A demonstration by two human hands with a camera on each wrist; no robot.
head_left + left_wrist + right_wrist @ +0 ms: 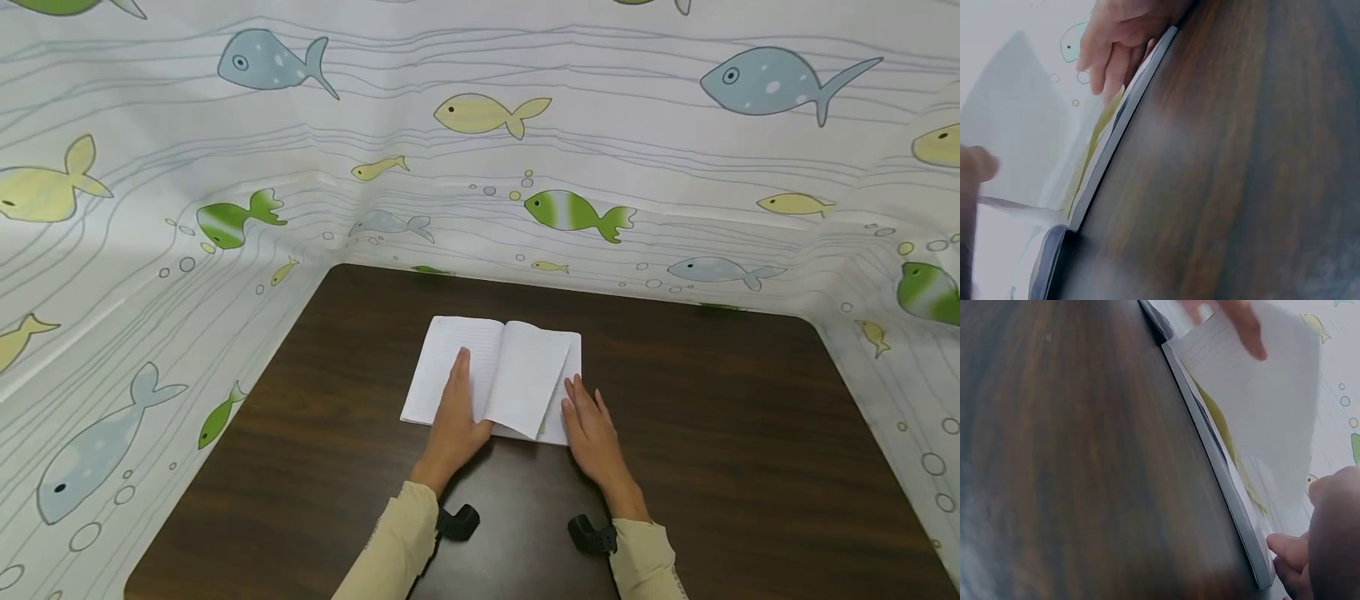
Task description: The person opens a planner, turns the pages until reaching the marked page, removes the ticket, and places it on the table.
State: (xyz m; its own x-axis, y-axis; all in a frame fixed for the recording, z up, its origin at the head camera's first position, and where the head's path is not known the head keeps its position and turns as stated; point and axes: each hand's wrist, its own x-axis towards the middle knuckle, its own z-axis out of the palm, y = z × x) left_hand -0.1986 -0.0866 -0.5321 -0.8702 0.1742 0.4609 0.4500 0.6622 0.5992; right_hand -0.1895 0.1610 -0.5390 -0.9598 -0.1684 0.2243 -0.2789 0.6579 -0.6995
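Note:
An open notebook [468, 333] with lined pages lies on the dark table. One page [527, 375] stands lifted at a slant over the right half, its lower free corner away from the sheets beneath. My left hand [454, 421] rests on the left page with straight fingers, its thumb beside the bottom of the lifted page. At the right edge of the notebook, my right hand [594, 433] touches the margin with its fingers extended. Between the sheets, a yellow-green edge [1219, 422] shows in the right wrist view.
The brown wood-grain table [735, 433] stretches around the notebook. A white curtain-like sheet [660, 158] printed with fish encloses its back and sides. Black wrist cameras [459, 523] sit below the hands, at the cuffs of the beige sleeves [397, 542].

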